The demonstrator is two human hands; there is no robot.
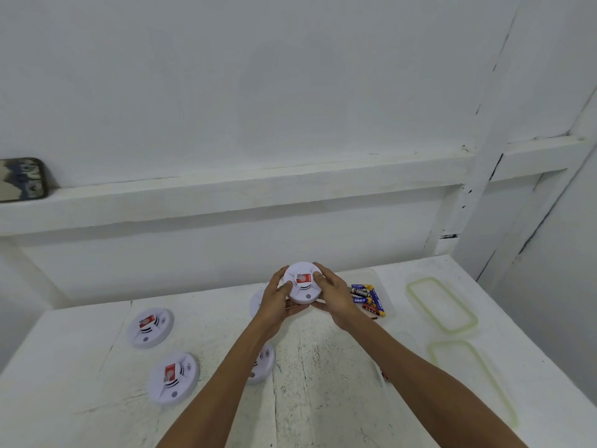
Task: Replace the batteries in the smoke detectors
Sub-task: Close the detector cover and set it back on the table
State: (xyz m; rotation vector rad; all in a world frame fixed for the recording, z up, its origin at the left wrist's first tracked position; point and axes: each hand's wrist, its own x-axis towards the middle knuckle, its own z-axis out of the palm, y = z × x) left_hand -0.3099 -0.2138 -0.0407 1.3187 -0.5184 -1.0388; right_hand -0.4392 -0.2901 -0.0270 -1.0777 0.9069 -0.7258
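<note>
While left grip (274, 302) and right grip (336, 299) clasp smoke detector (302, 282), EVEREADY batteries (368, 299) lie nearby.

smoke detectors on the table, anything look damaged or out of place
Nothing stands out. The held smoke detector looks intact, and the batteries lie in a loose jumble to its right.

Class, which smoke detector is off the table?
The smoke detector held between the left hand and right hand; the other detectors lie on the table.

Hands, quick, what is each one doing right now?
Left hand: grips the smoke detector.
Right hand: grips the same smoke detector.
</note>
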